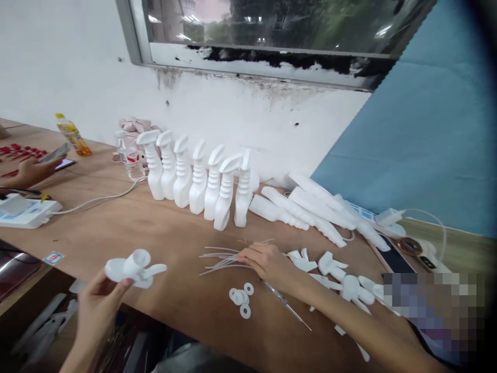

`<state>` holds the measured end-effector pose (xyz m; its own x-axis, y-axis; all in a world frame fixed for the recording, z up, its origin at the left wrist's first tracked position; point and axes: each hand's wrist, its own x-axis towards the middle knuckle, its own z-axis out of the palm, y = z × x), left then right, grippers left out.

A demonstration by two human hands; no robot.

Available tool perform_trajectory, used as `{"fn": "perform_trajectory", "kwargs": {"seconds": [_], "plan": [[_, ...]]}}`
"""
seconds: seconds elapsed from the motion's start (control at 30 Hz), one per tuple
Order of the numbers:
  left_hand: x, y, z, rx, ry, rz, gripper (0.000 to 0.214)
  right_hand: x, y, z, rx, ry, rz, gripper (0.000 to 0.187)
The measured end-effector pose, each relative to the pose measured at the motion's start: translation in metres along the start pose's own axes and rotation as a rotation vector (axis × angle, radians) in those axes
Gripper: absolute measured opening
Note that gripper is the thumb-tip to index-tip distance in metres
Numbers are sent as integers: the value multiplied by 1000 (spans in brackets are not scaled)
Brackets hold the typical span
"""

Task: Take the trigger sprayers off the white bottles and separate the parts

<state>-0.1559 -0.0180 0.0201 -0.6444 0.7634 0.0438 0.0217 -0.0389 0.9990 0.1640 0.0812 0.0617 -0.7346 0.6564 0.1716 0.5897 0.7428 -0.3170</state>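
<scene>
My left hand (pixel 101 295) grips a white spray trigger head (pixel 136 265) at the front left, its round collar facing up and its lever pointing right. Over the middle of the table, my right hand (pixel 262 259) has its fingertips pinched at a bundle of thin white plastic tubes (pixel 217 255); how many it grips is hidden. Just below that hand lies a slim metal pick (pixel 288 303). Several white ring washers (pixel 241 298) are clustered in front of it. Loose white trigger parts (pixel 353 287) lie to the right, partly behind my right forearm.
White spray bottles (pixel 198 178) with trigger heads stand in a row near the wall, with headless bottles (pixel 298 207) lying beside them. A power strip (pixel 29 212) and its cable lie left. Another person's hand (pixel 31 171) holds a phone. A dark phone (pixel 392 254) lies right.
</scene>
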Motion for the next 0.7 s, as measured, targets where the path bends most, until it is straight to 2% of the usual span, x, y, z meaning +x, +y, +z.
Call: {"fn": "perform_trajectory", "kwargs": {"seconds": [0.07,0.17,0.27,0.4,0.47,0.53,0.6,0.7], "plan": [[-2,-7,14,-173,-77,-45,34,9,-5,17,-56,18,-69,20],[-2,-10,35,-391,-213,-150,45,4,-11,20,-171,70,-52,22],[-3,-3,51,-538,-373,-238,42,-25,-12,11,-288,5,91,14],[-9,4,78,-688,-599,-343,32,-68,-6,19,-395,-184,338,28],[-15,4,94,-732,-695,-428,26,-81,0,30,-354,-267,457,31],[-23,3,110,-751,-749,-542,20,-87,4,37,-255,-305,528,22],[-30,2,124,-727,-775,-671,17,-89,4,34,-144,-267,535,11],[-41,2,138,-659,-807,-794,21,-92,-5,16,43,-102,486,8]]}}
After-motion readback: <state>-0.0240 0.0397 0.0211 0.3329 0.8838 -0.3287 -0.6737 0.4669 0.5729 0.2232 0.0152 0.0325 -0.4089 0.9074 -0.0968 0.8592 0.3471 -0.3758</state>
